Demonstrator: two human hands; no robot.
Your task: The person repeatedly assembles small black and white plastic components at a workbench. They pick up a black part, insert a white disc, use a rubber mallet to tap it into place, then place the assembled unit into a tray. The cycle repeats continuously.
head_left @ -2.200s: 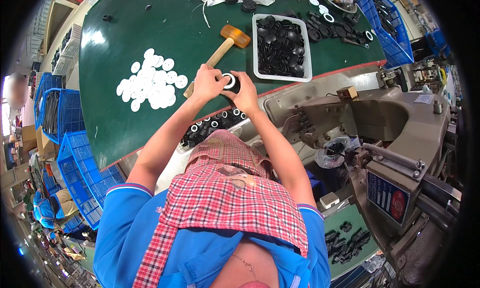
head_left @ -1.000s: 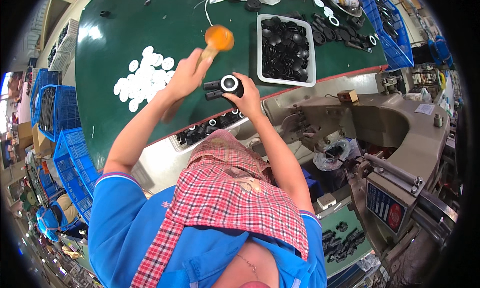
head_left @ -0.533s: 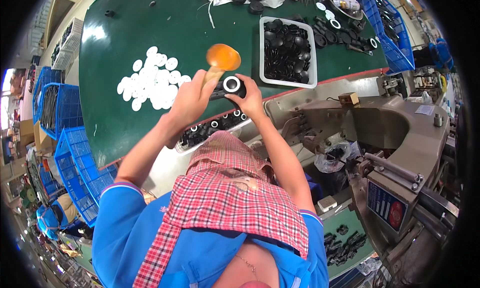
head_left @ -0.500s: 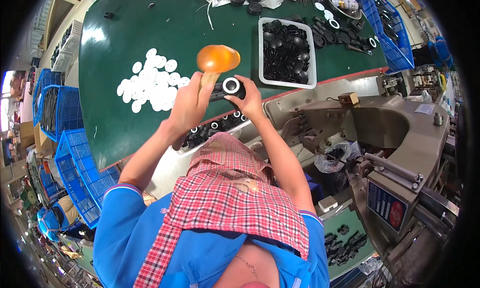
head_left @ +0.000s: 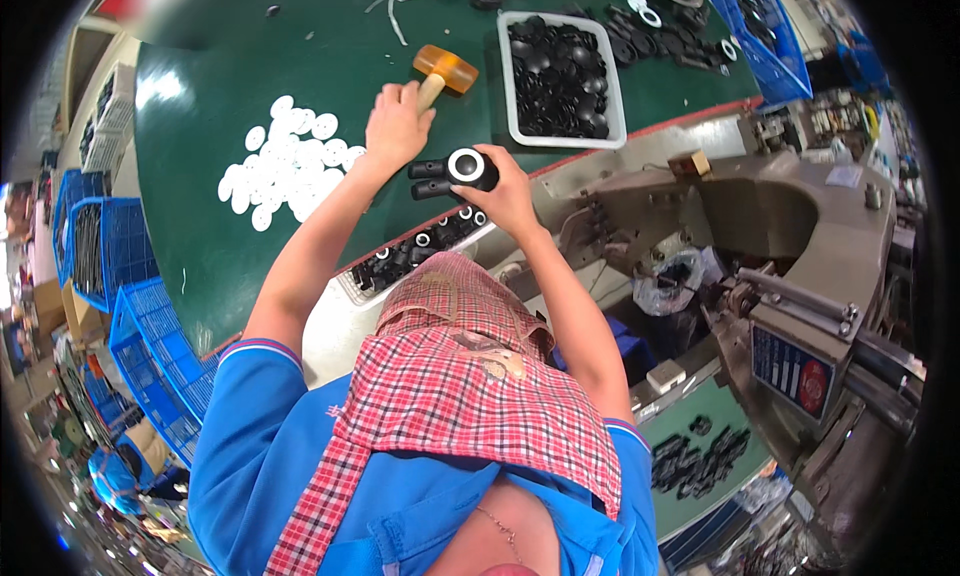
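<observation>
My left hand [head_left: 397,128] is closed around the wooden handle of a mallet [head_left: 450,67]. The mallet's amber head rests on, or just over, the green tabletop. My right hand [head_left: 511,193] grips a black plastic fitting [head_left: 428,169] by its round end. Two short black prongs stick out of this fitting toward the left, and a white ring with a black centre shows on its upper face. Many loose white discs [head_left: 290,166] lie in a pile left of my left hand. A white tub [head_left: 618,126] of black round caps stands beyond my right hand.
Below the table's near edge sits a tray [head_left: 362,294] of black parts with white rings. A large metal machine [head_left: 800,216] fills the right side. Blue crates [head_left: 135,231] stand at the left, another blue crate [head_left: 780,81] at the far right. Black parts [head_left: 640,41] lie beyond the tub.
The mallet has swung away from the fitting and down to the tabletop, with my left hand moving away from me. My right hand keeps the fitting, whose prongs now show fully.
</observation>
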